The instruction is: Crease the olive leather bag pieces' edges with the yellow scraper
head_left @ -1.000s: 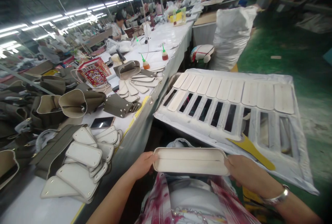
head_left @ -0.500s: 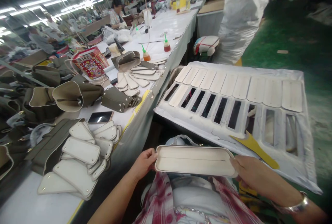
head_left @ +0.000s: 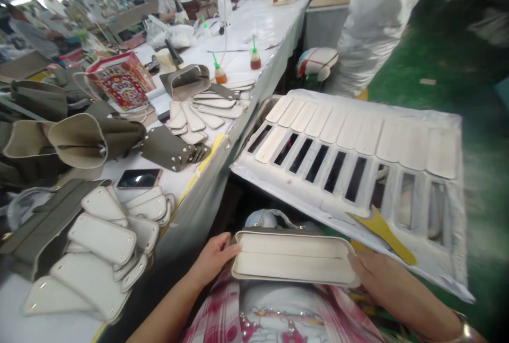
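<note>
1. Both hands keep the same hold as a second ago; the handbag (head_left: pixel 292 257) shows more of its dark rim along the top, and the bench's contents sit further left in view.
2. The left hand (head_left: pixel 214 258) is clamped on one end, thumb over the rim; the right hand (head_left: pixel 371 274) grips the other, its fingers mostly hidden.
3. The bag is before the person's torso, between the workbench (head_left: pixel 248 30) and a white-covered slotted frame (head_left: pixel 310 194).
4. A dark gap opens beyond the bag; the right hand is tighter for room, near the frame's edge and a yellow notched tool (head_left: pixel 384 234).
5. The bag's lining is smooth and cream, creased lengthwise, with rounded ends.
6. Pale round-cornered panels (head_left: pixel 348 128) line the frame; studded cream pieces (head_left: pixel 101 239) overlap on the bench near an olive bag (head_left: pixel 77 139), its mouth gaping.
</note>
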Tool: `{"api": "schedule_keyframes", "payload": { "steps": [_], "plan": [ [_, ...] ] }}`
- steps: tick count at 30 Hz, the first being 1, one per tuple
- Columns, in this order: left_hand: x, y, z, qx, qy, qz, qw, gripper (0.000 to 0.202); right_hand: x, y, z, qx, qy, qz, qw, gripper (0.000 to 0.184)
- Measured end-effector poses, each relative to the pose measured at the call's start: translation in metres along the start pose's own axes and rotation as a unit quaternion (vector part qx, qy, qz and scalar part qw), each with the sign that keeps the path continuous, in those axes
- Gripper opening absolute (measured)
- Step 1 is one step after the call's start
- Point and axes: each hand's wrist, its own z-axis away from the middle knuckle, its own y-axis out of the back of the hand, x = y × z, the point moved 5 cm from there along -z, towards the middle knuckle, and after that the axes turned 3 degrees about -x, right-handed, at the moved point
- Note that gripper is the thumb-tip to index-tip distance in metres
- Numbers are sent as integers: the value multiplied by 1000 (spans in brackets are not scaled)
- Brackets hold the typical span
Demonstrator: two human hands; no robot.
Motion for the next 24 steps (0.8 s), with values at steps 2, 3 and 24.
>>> {"api": "schedule_keyframes", "payload": {
  "steps": [2,3,24],
  "plan": [
    [-1,-5,3,-13,10,7,1000,39,-3,6,1,-71,-82,-62,992,34],
    [-2,-5,4,-12,15,3,1000,38,-3,9,2,-91,-127,-108,982,37],
    [95,-174,0,-207,-326,-534,752,58,-4,3,8,-131,-226,-232,937,39]
  ]
}}
